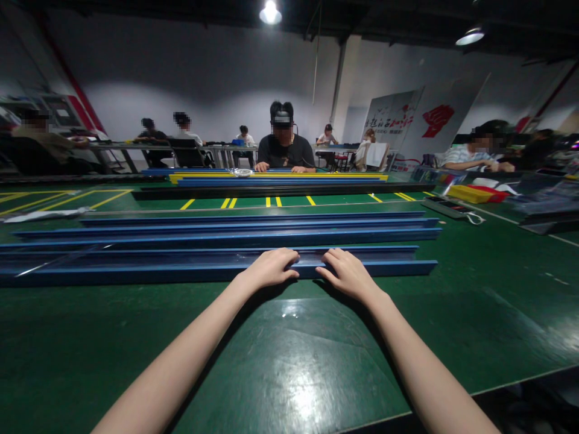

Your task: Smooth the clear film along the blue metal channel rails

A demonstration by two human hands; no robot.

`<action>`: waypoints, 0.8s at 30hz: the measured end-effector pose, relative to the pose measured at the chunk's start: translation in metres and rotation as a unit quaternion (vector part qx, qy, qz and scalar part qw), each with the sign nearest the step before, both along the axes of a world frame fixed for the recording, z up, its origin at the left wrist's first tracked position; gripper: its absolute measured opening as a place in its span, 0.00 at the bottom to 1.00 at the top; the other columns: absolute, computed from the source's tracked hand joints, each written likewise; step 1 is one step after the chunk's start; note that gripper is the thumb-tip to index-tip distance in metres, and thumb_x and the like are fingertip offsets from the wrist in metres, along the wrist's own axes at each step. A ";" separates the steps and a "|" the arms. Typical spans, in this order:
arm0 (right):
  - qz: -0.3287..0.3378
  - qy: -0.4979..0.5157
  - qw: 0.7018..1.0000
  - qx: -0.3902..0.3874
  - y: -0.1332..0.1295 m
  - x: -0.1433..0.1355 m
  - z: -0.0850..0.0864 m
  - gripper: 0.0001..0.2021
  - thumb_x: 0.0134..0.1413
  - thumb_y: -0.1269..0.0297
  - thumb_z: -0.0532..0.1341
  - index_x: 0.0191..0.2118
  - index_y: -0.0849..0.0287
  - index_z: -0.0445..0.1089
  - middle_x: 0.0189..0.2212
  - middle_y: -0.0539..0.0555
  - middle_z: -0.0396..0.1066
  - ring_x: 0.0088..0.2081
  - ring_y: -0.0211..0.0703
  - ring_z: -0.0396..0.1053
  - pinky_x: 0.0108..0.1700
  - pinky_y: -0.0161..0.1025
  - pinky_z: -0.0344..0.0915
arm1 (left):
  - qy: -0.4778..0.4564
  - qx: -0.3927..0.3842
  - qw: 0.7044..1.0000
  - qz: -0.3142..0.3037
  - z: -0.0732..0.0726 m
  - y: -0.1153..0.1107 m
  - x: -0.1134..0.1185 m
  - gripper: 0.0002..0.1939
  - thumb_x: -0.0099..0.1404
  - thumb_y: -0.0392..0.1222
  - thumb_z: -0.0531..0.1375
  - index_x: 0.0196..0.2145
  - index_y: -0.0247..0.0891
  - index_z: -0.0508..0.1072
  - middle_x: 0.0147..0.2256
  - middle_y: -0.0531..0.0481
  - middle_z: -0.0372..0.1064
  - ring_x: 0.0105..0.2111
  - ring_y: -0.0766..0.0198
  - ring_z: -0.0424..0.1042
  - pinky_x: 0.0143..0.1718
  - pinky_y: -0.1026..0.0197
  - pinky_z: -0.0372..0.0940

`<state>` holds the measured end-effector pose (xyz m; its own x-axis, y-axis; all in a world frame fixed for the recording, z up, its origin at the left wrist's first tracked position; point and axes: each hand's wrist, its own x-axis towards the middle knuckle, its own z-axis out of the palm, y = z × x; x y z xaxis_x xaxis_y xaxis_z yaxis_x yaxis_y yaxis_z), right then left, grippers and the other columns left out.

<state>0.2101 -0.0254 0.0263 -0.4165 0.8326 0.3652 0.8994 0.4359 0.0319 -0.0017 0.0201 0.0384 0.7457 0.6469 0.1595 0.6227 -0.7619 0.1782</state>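
I have the left hand [275, 266] and right hand [346, 271] near each other (I see a gap between), fingers [286, 255] bent, thumbs [291, 275] inward, forearms [190, 352] stretched forward.

A lamp [270, 12] burns white overhead and a second lamp [470, 36] glows to its right, under a near-black ceiling [181, 11]. The wall [203, 78] takes soft, uneven light. Strong glare whitens the green table [113, 343] between my left forearm [190, 355] and my right forearm [429, 355], with dark shadows along their inner sides. A bright streak crosses the nearest blue channel [136, 276]. My fingers [289, 255] look fairly sharp. Toward both side edges everything stretches and smears; the clear stack [552, 199] at right seems motion-blurred, perhaps.
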 end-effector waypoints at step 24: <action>-0.040 -0.019 0.999 0.013 -0.001 0.009 0.010 0.12 0.53 0.58 0.54 0.26 0.59 0.65 0.28 0.53 0.67 0.31 0.38 0.62 0.28 0.34 0.49 | 0.029 0.052 0.998 0.016 0.015 -0.005 0.000 0.10 0.56 0.47 0.59 0.31 0.40 0.65 0.32 0.54 0.65 0.32 0.65 0.65 0.28 0.65 0.55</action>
